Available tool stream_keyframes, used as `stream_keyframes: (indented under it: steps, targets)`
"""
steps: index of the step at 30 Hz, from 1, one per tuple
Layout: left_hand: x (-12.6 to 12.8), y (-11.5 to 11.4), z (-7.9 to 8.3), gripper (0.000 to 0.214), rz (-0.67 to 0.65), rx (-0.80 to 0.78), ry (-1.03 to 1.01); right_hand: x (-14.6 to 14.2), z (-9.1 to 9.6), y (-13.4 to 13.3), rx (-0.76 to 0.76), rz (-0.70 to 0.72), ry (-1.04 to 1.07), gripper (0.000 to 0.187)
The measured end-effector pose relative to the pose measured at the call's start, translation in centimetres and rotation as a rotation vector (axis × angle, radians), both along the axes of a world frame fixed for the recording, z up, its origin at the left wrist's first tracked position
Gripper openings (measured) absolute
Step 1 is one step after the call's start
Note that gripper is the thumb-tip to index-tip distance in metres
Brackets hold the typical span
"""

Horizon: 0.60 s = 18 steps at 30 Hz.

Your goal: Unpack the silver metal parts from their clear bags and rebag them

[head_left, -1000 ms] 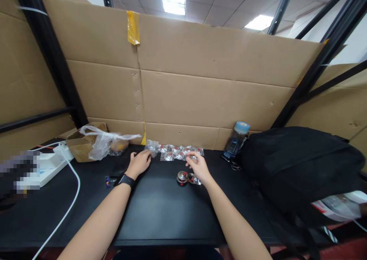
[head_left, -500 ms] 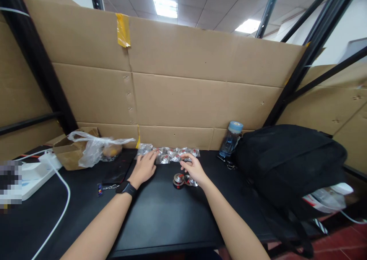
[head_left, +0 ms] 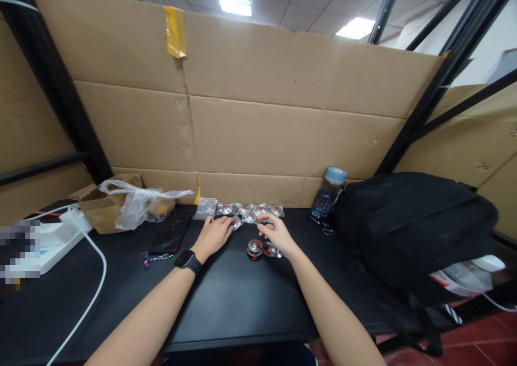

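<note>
Several small clear plastic packets [head_left: 249, 217] with shiny silver and red pieces inside lie in rows by the cardboard wall. My left hand [head_left: 214, 237], palm down with a black watch on its wrist, has its fingertips closed on one clear plastic packet [head_left: 237, 223] at the front of the rows. Beside it, my right hand [head_left: 278, 235] hovers with bent fingers and a gap between thumb and forefinger; I see nothing held there. Below the right hand, unwrapped round silver metal pieces with red marks [head_left: 254, 248] sit on the black table, some stacked.
To the left are a black phone-like slab [head_left: 172, 236] with a keychain [head_left: 146, 260], a tied plastic bag [head_left: 137, 207], and a white power strip [head_left: 60, 247] with a cable. A blue-lidded bottle [head_left: 327, 194] and a black backpack [head_left: 412, 231] stand at right.
My left hand has shifted right, off the left packets and onto one at the front. My right hand stays above the metal pieces. The camera view has tilted slightly.
</note>
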<state>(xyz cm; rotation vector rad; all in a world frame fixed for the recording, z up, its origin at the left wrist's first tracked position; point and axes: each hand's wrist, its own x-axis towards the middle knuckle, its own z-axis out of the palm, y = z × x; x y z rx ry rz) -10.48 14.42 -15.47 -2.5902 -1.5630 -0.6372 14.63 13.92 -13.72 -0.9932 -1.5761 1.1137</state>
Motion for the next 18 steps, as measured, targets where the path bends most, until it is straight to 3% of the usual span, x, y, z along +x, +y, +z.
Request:
stream_keyframes:
  steps: [12, 18]
  targets:
    - [1.0, -0.9, 0.1, 0.037, 0.071, 0.038, 0.094, 0.2, 0.5, -0.2, 0.005, -0.029, -0.046, 0.032]
    - [0.8, -0.7, 0.1, 0.032, 0.114, 0.094, 0.047, 0.1, 0.4, -0.2, 0.035, -0.025, -0.07, 0.031]
